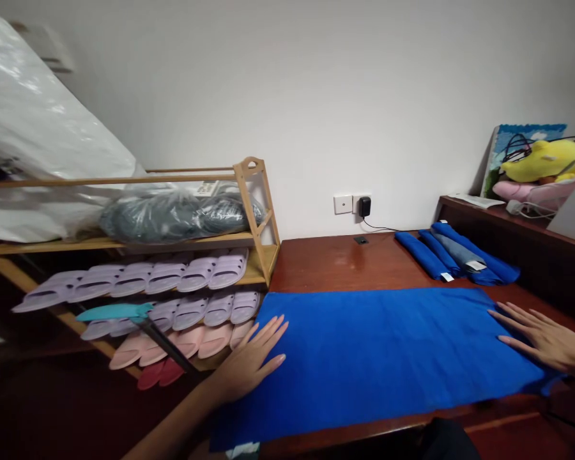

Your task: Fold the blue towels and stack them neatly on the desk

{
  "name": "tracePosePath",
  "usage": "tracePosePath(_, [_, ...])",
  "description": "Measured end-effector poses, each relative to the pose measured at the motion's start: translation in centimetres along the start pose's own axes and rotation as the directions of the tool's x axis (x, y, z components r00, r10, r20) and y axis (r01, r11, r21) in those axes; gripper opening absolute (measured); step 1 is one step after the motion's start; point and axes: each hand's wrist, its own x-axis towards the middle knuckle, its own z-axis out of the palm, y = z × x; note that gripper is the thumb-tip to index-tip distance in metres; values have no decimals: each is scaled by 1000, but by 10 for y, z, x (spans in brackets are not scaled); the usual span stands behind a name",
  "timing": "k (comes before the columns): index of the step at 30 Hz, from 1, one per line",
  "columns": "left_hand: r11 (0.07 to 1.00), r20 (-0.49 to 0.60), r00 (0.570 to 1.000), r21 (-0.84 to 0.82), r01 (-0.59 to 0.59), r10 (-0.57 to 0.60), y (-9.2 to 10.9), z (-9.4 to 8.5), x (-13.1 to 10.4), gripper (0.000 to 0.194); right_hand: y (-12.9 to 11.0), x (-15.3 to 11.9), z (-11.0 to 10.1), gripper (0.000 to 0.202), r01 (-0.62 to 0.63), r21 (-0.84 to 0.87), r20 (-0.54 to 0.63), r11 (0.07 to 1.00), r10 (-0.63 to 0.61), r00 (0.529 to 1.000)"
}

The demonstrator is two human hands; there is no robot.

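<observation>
- The wooden table (311, 262) fills the lower right of the frame, with the slipper rack (250, 217) close against its left end. A wide sweep of the left arm could, I judge, knock slippers (227, 268) off the rack, since the forearm passes just in front of them.
- The blue cloth (378, 351) lies spread out across the lower middle of the frame. Its near side runs along the table's front edge and its lower-left corner reaches past the tabletop, so a tug toward the body could drag it off. Soft creases toward its right end might set in if the two hands press or pull unevenly.
- The rolled cloths (421, 254), right of centre beyond the spread one, sit near its far edge; pushing the fabric forward might jostle them and loosen a roll.
- The left hand (256, 358), lower centre-left, rests palm down by the cloth's left edge, fingers fanned toward the wall, thumb apart and pointing right. Nothing is pinched.
- The right hand (539, 335), at lower right, comes in from the frame's edge, palm down, fingers spread and pointing left over the cloth's right border. It grips nothing visible; how firmly either palm presses, I cannot tell.
</observation>
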Motion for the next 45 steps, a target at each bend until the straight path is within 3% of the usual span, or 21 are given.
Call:
tracePosePath(3, [997,-15,997,-17,75,-75,-6,-1,13,58,-12,13,1,70,-26,-1,142,1000,26,990])
tracePosePath(8, [952,-136,942,-20,307,-306,-16,6,59,59,-37,48,24,73,-154,21,87,988,152,985])
tracePosePath(12, [937,-124,929,-44,347,-350,-28,22,75,62,-29,66,46,79,-177,-56,94,983,181,979])
tracePosePath(19, [934,-144,923,-21,357,-356,-36,27,77,64,0,83,53,79,-172,-141,77,975,184,980])
tracePosePath(31, [912,-78,908,-43,409,-411,-37,18,94,65,2,118,55,79,-151,-164,87,975,167,982])
tracePosePath(34, [911,-72,909,-71,405,-410,-36,13,97,66,-5,126,51,82,-140,-205,81,969,159,984])
tracePosePath(38, [893,-97,888,-75,443,-448,-29,7,93,61,-28,122,35,79,-76,-313,-19,947,74,997])
tracePosePath(42, [910,-202,889,-46,412,-412,-16,9,70,57,-60,112,34,74,-45,-311,-65,949,26,998])
tracePosePath(45, [935,-189,916,-37,353,-354,-6,17,50,60,-77,113,44,69,-7,-226,-21,974,2,1000])
